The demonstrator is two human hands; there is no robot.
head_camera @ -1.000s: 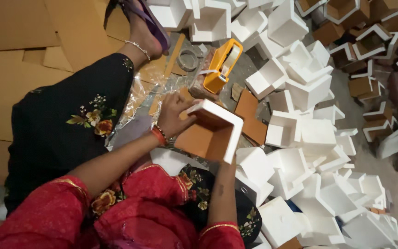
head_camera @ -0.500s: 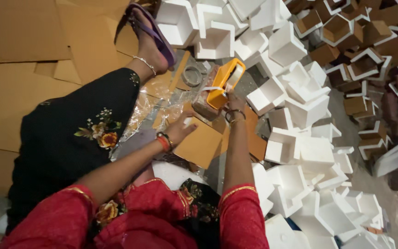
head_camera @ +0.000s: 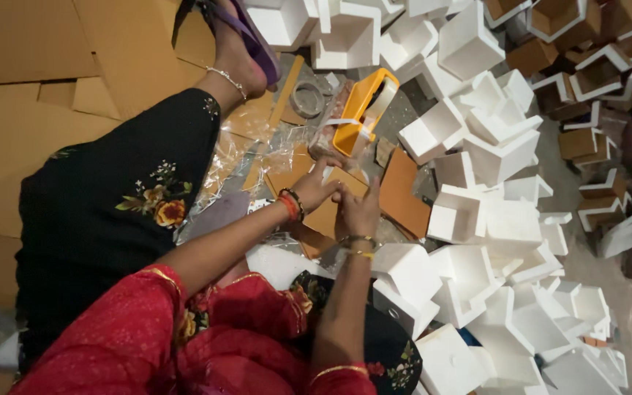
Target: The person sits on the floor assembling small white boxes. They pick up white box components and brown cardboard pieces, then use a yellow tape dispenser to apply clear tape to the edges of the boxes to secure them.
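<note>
Box: a small box (head_camera: 330, 205), brown outside with a white rim, sits low in front of the person, just below the tape dispenser and beside the loose brown card.
Left hand: the left hand (head_camera: 316, 189) grips the box's left side, fingers curled onto it and closed on its edge.
Right hand: the right hand (head_camera: 358, 212) presses on the box's right side, thumb up, fingers together against it; how far they wrap under is hard to tell from here.
Tape dispenser: an orange tape dispenser (head_camera: 363, 113) lies just beyond the box, clear of both hands.
Card: a flat brown card (head_camera: 404, 194) lies right of the box.
White boxes: a heap of white boxes (head_camera: 491, 219) spreads to the right.
Floor sheets: brown cardboard sheets (head_camera: 16, 80) cover the left.
</note>
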